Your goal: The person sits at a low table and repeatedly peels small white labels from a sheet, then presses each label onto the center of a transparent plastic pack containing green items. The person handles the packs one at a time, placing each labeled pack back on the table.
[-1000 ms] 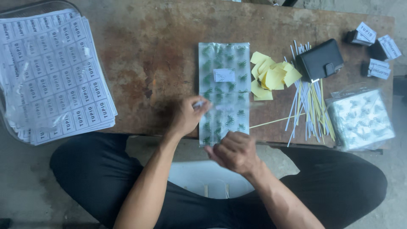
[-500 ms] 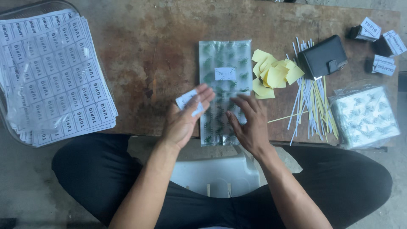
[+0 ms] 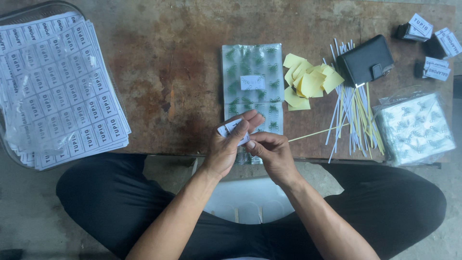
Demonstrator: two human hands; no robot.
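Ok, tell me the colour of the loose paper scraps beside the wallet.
Pale yellow scraps, head view.

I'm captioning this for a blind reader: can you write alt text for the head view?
Both hands, left hand and right hand, pinch a small white label over a rusty brown table. Behind lie a clear patterned bag, yellow paper slips and thin strips.

The light is soft and even daylight, without hard shadows. The wooden table [image 3: 168, 86] looks dull and flat in colour. A weak glare lies on the clear plastic over the label sheets [image 3: 57, 91] and on the plastic packet [image 3: 415, 127]. The focus is sharp, with slight softness at the corners.
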